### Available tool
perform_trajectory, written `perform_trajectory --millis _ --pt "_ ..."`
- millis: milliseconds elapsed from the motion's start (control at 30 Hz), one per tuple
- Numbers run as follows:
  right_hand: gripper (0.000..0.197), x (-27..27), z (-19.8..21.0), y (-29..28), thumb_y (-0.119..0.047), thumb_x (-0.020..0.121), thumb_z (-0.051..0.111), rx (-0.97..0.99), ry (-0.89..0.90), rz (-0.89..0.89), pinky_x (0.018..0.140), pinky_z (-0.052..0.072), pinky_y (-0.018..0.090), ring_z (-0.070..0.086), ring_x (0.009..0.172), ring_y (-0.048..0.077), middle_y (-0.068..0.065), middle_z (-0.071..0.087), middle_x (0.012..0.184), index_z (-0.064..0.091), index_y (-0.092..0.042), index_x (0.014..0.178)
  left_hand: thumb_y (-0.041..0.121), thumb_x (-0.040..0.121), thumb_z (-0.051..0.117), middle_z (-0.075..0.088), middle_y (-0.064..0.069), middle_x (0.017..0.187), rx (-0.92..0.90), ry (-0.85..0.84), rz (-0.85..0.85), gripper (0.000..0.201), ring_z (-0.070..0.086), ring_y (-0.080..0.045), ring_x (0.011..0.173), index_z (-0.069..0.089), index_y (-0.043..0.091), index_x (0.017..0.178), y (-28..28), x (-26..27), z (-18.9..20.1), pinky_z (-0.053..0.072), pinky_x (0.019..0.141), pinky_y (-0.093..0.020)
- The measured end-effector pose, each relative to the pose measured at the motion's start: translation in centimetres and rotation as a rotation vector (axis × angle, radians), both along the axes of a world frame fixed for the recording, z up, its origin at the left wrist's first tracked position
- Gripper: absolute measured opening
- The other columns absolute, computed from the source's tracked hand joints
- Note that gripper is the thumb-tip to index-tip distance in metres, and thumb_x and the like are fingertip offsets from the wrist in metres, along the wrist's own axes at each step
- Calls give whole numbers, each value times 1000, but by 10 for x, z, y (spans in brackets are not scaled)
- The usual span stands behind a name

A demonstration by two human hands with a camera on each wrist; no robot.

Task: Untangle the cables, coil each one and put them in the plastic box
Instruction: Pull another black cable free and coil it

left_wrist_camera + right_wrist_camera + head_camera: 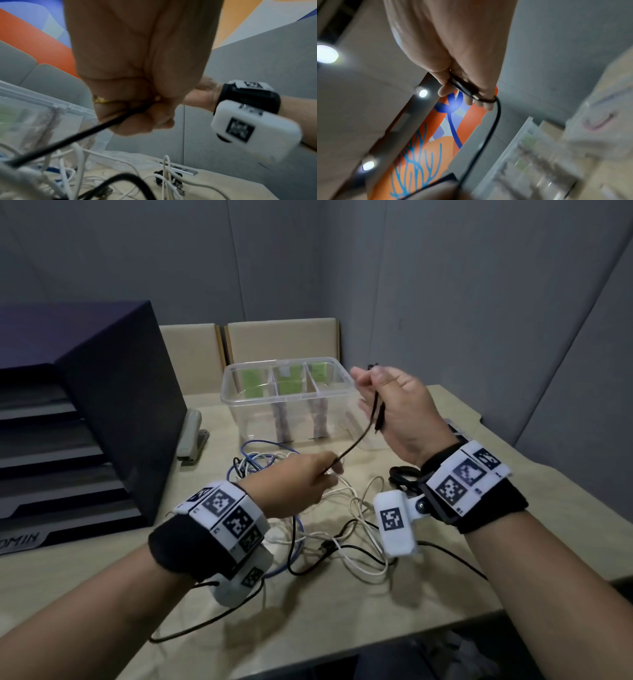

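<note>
A black cable (356,441) runs taut between my two hands above the table. My right hand (394,405) is raised in front of the box and holds the cable's end looped over its fingers (481,100). My left hand (308,477) pinches the same black cable (68,136) lower down, above the tangle. The tangle of white, blue and black cables (329,529) lies on the table between my wrists. The clear plastic box (239,385) with dividers stands behind it.
A dark drawer cabinet (102,412) fills the left side, with a grey stapler (193,436) beside it. Two beige chair backs (281,340) stand behind the table. A coiled black cable (406,477) lies under my right wrist. The table's (342,628) front edge is close to me.
</note>
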State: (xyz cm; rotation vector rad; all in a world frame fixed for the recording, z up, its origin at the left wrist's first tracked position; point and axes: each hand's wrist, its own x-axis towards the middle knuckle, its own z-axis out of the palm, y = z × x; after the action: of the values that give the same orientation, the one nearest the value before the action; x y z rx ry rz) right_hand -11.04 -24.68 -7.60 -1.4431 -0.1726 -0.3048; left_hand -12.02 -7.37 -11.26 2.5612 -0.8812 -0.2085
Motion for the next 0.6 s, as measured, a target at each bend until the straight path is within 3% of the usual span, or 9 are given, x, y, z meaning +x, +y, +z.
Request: perform_trajectory --millis 67,133,200,300,367,467,533,600 --pt "25 3 -7 -7 -32 98 46 -414 -38 -157 74 44 34 52 67 13 4 62 77 60 -25 78 30 96 47 55 12 72 74 5 -39 10 54 -10 68 56 25 96 8 -1 6 38 60 -21" --pt "26 5 -14 -11 -27 99 43 -661 -27 -179 77 46 33 55 69 13 3 64 75 56 -24 78 32 95 50 56 13 74 49 -64 -21 10 54 -12 70 55 30 87 15 1 20 40 62 -25" --pt "25 2 -19 -8 -22 100 39 -706 12 -106 74 46 32 63 68 13 -1 65 70 52 -22 79 31 95 50 56 9 71 -76 -182 59 11 53 -11 64 56 29 85 19 5 36 39 55 -20" --pt "28 -4 -21 2 -26 102 36 -600 78 -17 56 41 31 50 46 13 -1 49 55 52 -15 82 30 94 52 51 7 61 -306 -349 179 13 41 -1 47 59 24 85 21 14 57 30 43 -11" --pt "36 -8 -21 8 -33 102 36 -429 98 76 49 34 25 37 42 8 -5 40 50 54 -13 78 31 93 55 53 9 63 -439 -425 235 12 41 0 47 63 23 88 18 20 65 30 45 -10" --pt "42 -14 -20 18 -37 101 35 -299 84 239 45 24 24 26 40 7 -10 32 44 51 -12 71 32 91 58 57 9 69 -577 -501 316 14 46 -2 57 67 22 90 12 31 68 36 55 -18" --pt "41 -17 -16 21 -31 103 33 -177 57 278 45 18 25 21 38 8 -8 30 42 47 -12 70 28 93 55 58 6 71 -580 -479 331 18 48 -4 61 69 17 97 9 35 61 36 56 -13" --pt "39 -18 -8 20 -26 104 30 -15 35 269 44 15 26 21 37 8 -6 31 42 45 -12 71 24 96 50 53 6 68 -498 -397 319 24 42 0 54 67 16 111 5 33 48 31 50 -8"
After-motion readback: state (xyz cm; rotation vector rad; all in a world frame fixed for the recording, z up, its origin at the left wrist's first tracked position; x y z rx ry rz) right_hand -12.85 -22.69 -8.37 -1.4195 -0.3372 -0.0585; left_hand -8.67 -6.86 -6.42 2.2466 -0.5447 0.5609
